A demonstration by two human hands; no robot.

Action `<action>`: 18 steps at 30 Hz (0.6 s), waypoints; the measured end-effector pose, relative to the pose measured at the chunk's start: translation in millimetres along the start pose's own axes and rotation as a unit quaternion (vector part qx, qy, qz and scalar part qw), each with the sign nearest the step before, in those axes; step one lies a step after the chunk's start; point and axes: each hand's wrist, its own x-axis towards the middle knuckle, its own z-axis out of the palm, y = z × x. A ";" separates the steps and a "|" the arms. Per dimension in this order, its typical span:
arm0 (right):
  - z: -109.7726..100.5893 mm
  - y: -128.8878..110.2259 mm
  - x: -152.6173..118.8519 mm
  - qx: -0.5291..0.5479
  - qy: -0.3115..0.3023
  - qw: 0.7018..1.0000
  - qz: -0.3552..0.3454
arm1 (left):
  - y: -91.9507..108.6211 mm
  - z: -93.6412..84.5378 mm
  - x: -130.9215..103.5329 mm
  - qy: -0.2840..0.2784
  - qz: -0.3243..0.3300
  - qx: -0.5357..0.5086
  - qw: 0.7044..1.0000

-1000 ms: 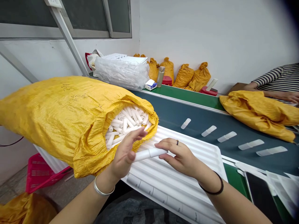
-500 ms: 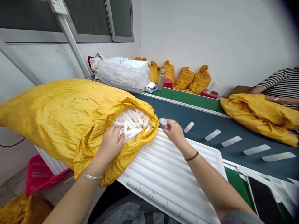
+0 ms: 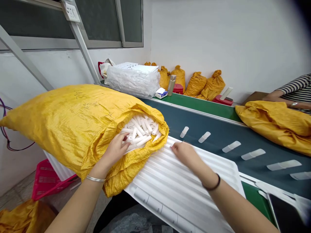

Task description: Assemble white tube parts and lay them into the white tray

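Observation:
My left hand [image 3: 117, 149] is at the mouth of a big yellow woven sack [image 3: 87, 119]. Its fingers are bent around the end of a white plastic tube, partly hidden, at the edge of the loose white tubes [image 3: 139, 127] inside. My right hand [image 3: 186, 155], slightly blurred, hovers above the white ridged tray [image 3: 191, 181] with its fingers curled in and nothing visible in them. Just beyond it, a white tube [image 3: 184, 132] lies on the dark conveyor belt [image 3: 213, 123], at the left end of a spaced row of several tubes.
A phone [image 3: 285, 212] rests at the lower right. Across the belt, a co-worker's striped sleeve [image 3: 296, 85] is behind another yellow sack [image 3: 274, 119]. A plastic-wrapped stack [image 3: 134, 81] and a bottle [image 3: 171, 84] stand at the back. Below left sits a pink basket [image 3: 48, 181].
My right hand has let go of a white tube, which now lies on the belt, and drawn back toward me. The row of tubes has shifted right. My left hand stays at the sack.

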 end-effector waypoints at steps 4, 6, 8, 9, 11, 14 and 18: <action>55.3 -65.1 -72.4 -0.024 -0.046 0.944 -0.326 | 30.0 -2.3 -16.5 0.111 0.160 -0.182 0.964; 80.6 -83.7 -89.3 -0.067 -0.017 0.906 -0.417 | 42.2 -0.6 -23.2 0.127 0.194 -0.237 0.943; 96.4 -90.0 -92.4 -0.076 -0.008 0.895 -0.440 | 49.0 1.5 -28.6 0.122 0.206 -0.279 0.930; 100.1 -89.5 -90.2 -0.051 -0.011 0.901 -0.430 | 50.2 2.2 -31.0 0.120 0.207 -0.298 0.924; 99.3 -83.5 -81.5 0.070 -0.014 0.927 -0.367 | 49.2 1.9 -36.0 0.119 0.202 -0.312 0.921; 80.7 -67.5 -64.1 0.366 0.011 0.897 -0.249 | 45.2 -3.7 -44.2 0.124 0.222 -0.247 0.935; 39.1 -43.2 -46.3 0.518 0.099 0.817 -0.234 | 48.2 -13.3 -53.5 0.132 0.302 -0.102 0.939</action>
